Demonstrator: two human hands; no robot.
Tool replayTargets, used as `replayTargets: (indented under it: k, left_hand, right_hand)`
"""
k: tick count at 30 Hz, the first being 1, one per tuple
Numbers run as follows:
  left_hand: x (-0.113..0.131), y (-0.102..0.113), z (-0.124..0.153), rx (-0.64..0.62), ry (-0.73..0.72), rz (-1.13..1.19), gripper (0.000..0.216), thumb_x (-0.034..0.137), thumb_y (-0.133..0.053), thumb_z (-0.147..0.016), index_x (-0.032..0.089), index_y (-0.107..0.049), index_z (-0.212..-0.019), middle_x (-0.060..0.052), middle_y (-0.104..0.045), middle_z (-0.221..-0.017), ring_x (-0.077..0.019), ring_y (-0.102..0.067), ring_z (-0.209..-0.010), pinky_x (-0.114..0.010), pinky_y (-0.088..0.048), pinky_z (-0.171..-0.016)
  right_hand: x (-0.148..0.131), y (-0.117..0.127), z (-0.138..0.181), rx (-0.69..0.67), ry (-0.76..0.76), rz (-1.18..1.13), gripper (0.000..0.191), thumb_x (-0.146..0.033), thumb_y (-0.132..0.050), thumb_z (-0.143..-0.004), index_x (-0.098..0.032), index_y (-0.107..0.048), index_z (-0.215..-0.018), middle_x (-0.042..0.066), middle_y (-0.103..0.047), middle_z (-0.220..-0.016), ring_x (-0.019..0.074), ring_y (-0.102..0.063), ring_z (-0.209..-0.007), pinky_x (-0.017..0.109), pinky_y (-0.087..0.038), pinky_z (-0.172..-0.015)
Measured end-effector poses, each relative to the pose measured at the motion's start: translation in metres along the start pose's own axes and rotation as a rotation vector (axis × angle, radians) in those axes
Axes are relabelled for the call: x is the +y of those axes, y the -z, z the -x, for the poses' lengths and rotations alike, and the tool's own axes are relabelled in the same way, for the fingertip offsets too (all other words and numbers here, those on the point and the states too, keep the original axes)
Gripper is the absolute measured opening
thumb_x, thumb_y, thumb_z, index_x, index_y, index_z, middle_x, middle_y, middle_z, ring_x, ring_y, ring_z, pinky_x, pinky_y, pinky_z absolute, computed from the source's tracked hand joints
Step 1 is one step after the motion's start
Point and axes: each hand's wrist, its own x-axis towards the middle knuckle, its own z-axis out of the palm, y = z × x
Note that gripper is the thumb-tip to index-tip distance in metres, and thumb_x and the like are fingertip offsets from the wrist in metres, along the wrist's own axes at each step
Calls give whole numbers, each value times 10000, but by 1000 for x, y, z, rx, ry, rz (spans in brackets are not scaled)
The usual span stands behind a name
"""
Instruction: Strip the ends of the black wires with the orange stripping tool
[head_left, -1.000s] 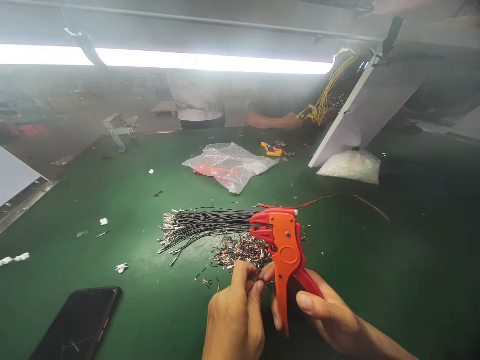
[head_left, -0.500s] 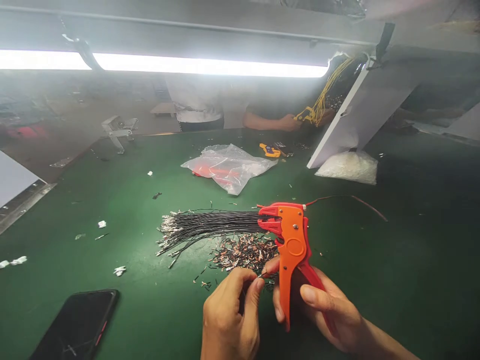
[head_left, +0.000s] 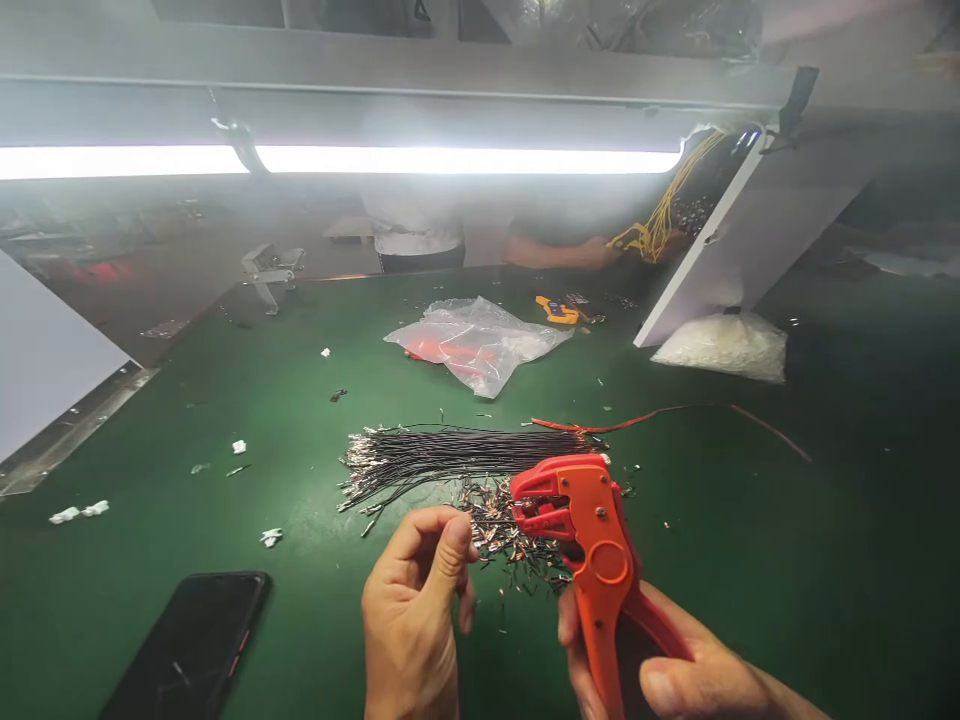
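Note:
My right hand (head_left: 694,670) is wrapped around the handles of an orange-and-red wire stripper (head_left: 604,570), its jaws pointing left. Pinched between thumb and forefinger of my left hand (head_left: 416,600) is a short black wire (head_left: 491,521). Its free end reaches the mouth of the stripper's jaws; most of it is hidden by my fingers. Just beyond lies a bundle of black wires (head_left: 465,450) with silvery terminals at the left ends. Between the bundle and my hands is a heap of black and copper-coloured wire clippings (head_left: 502,495).
A red wire (head_left: 637,418) stretches behind the bundle. Farther back lie a clear plastic bag (head_left: 487,345) and a yellow tool (head_left: 556,309). A phone (head_left: 187,640) rests at front left. A filled bag (head_left: 724,348) sits by a white panel (head_left: 739,230). Co-workers stand across the table.
The stripper has come down off the bundle's right end toward me. My left hand has moved left, and the black wire now meets the jaws. The whole view has shifted slightly.

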Motion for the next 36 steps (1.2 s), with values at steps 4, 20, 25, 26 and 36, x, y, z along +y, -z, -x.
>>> replayTargets:
  k: [4, 20, 25, 26, 36]
  left_hand:
    - [3, -1, 0, 0, 41, 58, 381, 481, -826, -688, 157, -644, -770, 52, -560, -639, -25, -431, -413, -154, -323, -382]
    - [7, -10, 9, 24, 3, 36, 371, 480, -857, -637, 160, -690, -721, 56, -538, -602, -28, -445, -426, -131, -329, -371]
    - [6, -13, 10, 63, -17, 18, 367, 477, -857, -632, 159, -697, -719, 47, -554, -614, -24, -450, -437, -121, -333, -383]
    - [6, -12, 9, 60, -23, 19, 366, 478, -856, -633, 161, -699, -725, 46, -557, -615, -23, -448, -430, -123, -330, -379]
    - [6, -10, 11, 10, -9, -43, 371, 491, -842, -648, 158, -689, -706, 45, -526, -602, -14, -399, -458, -133, -291, -437]
  right_hand:
    - [-6, -2, -1, 3, -30, 88, 545, -508, -713, -796, -117, -581, -1151, 65, -645, -777, 139, -518, -656, 263, -381, -612]
    - [-11, -8, 0, 13, -118, 168, 544, -560, -705, -763, -132, -574, -1072, 50, -578, -797, 145, -466, -677, 256, -333, -602]
    - [-11, -11, 0, 25, -121, 138, 530, -544, -721, -758, -135, -578, -1063, 30, -533, -784, 128, -425, -660, 241, -316, -587]
    - [-10, -11, 1, 52, -124, 134, 524, -539, -727, -753, -134, -583, -1054, 28, -529, -781, 125, -417, -657, 240, -309, -586]
    - [-12, -15, -4, 51, -87, 139, 470, -542, -710, -752, -137, -602, -964, 18, -506, -753, 116, -382, -633, 240, -281, -558]
